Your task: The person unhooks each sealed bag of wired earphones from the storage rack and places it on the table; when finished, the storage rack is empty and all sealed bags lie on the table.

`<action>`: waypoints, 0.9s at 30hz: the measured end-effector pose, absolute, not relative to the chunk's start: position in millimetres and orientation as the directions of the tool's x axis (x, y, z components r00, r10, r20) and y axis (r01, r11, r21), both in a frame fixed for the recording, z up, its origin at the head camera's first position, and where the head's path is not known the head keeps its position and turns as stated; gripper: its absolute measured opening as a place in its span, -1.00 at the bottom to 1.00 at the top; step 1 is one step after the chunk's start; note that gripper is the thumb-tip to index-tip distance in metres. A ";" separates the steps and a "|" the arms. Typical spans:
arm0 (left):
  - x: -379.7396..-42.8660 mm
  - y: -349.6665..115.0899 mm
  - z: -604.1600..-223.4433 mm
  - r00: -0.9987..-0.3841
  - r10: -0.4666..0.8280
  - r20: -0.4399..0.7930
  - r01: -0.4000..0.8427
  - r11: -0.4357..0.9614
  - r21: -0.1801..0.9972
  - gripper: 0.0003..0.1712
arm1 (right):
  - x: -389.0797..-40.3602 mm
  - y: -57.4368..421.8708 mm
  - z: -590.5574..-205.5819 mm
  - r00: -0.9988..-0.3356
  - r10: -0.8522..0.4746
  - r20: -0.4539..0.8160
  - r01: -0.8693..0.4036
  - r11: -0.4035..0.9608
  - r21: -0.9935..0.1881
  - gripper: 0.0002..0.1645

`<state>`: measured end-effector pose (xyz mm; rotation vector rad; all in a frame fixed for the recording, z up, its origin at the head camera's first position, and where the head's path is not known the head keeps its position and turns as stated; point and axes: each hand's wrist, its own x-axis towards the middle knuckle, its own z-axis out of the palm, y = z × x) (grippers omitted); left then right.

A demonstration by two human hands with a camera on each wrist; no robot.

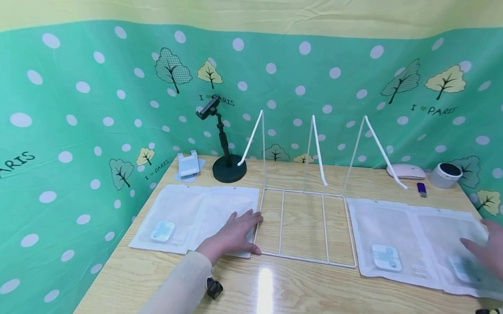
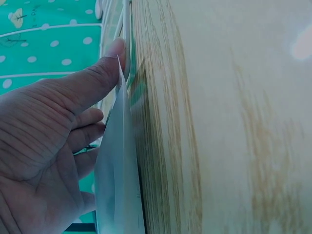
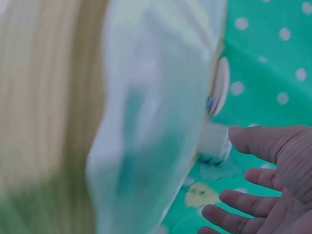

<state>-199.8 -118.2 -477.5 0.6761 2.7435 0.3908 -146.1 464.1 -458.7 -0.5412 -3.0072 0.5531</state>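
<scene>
My left hand [image 1: 234, 232] lies with fingers spread over the right edge of a white translucent bag [image 1: 228, 201], beside the white wire rack [image 1: 303, 260]. In the left wrist view its thumb is at the bag's edge [image 2: 124, 161], close to the rack's wire; the fingers are apart and grip nothing. My right hand [image 1: 500, 250] hovers, blurred, over the rightmost white bag [image 1: 437, 228], its fingers loosely extended and holding nothing. In the right wrist view a gap shows between that hand and the bag [image 3: 146, 126]. Through this bag a small square case [image 1: 463, 270] shows faintly.
Another bag [image 1: 180, 205] at left holds a square case [image 1: 162, 230], and one right of the rack holds a similar case [image 1: 386, 257]. Behind stand a black-based stand [image 1: 229, 169], a folded phone holder [image 1: 188, 165], a mouse [image 1: 406, 171], a USB stick [image 1: 422, 189] and a round speaker-like device [image 1: 446, 175].
</scene>
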 end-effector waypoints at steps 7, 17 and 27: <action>-201.8 -118.4 -479.4 -0.850 0.486 -0.202 0.408 0.852 0.328 0.07 | -154.7 430.8 -439.6 -0.969 0.245 0.021 0.226 0.923 -0.310 0.00; -202.0 -120.6 -480.5 -0.846 0.498 -0.191 0.421 0.843 0.335 0.05 | -157.4 389.1 -427.8 -0.988 0.133 0.081 0.094 0.923 -0.373 -0.03; -201.3 -122.8 -477.5 -0.848 0.505 -0.159 0.414 0.820 0.396 0.06 | -160.1 342.9 -417.9 -0.989 0.039 0.141 -0.025 0.903 -0.429 -0.13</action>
